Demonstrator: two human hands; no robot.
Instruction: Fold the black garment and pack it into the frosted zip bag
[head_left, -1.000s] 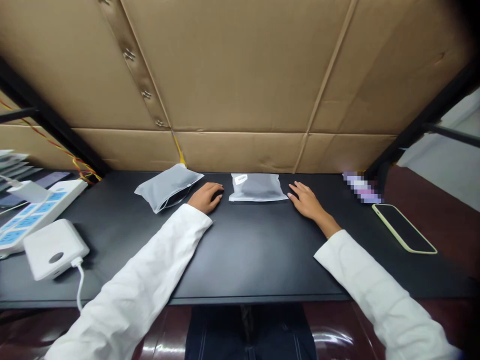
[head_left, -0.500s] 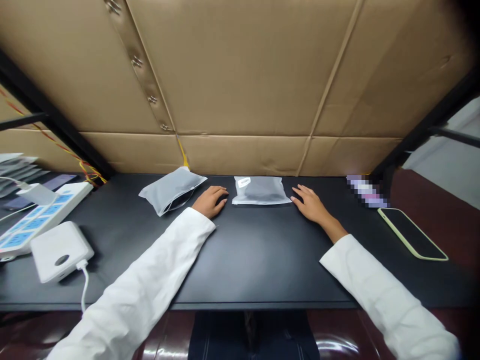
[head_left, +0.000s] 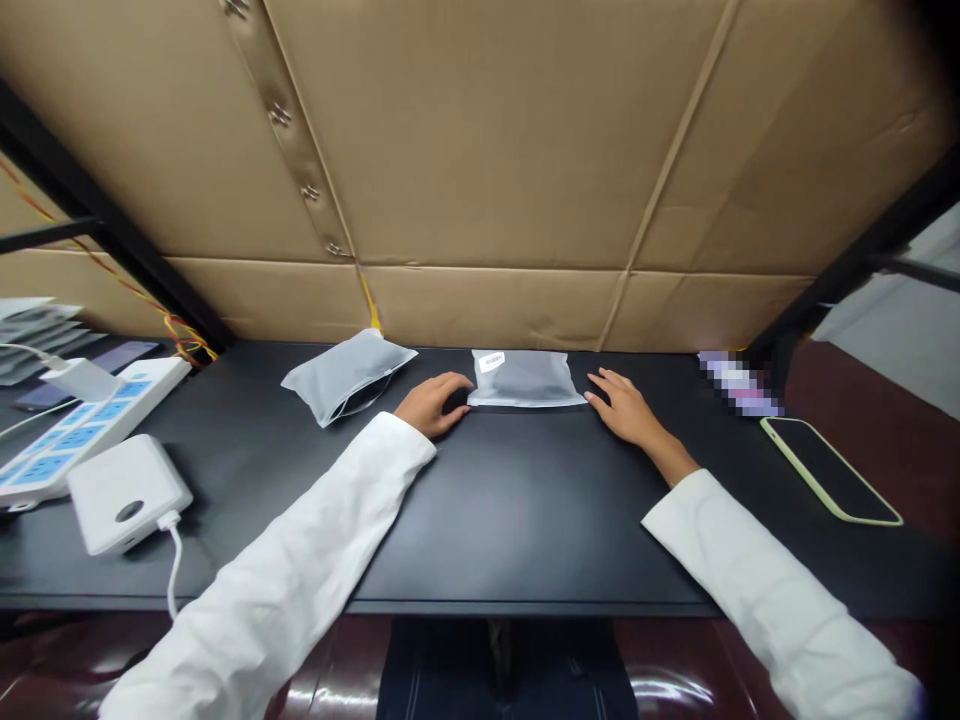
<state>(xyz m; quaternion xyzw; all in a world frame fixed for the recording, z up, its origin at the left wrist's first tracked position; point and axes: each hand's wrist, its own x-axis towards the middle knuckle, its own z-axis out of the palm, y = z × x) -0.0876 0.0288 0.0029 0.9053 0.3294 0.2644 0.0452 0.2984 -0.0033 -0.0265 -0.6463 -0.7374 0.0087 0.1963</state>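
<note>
A frosted pouch with a white label [head_left: 526, 379] lies flat at the middle of the black table, near the cardboard wall. My left hand [head_left: 435, 404] rests at its left edge, thumb and fingers apart, fingertips at or just beside the pouch. On the other side, my right hand [head_left: 624, 407] lies with fingers spread near the pouch's right corner, holding nothing. A second frosted pouch [head_left: 347, 374], its mouth partly open, sits to the left of my left hand.
On the left are a white power strip [head_left: 90, 428], a white charger block [head_left: 130, 492] with a cable, and stacked pouches [head_left: 37, 335]. A green-edged phone [head_left: 831, 470] lies at the right. Cardboard [head_left: 487, 150] stands behind the black table [head_left: 495, 520].
My left hand has moved right, up to the left edge of the labelled pouch. My right hand has hardly moved. The view has shifted slightly.
</note>
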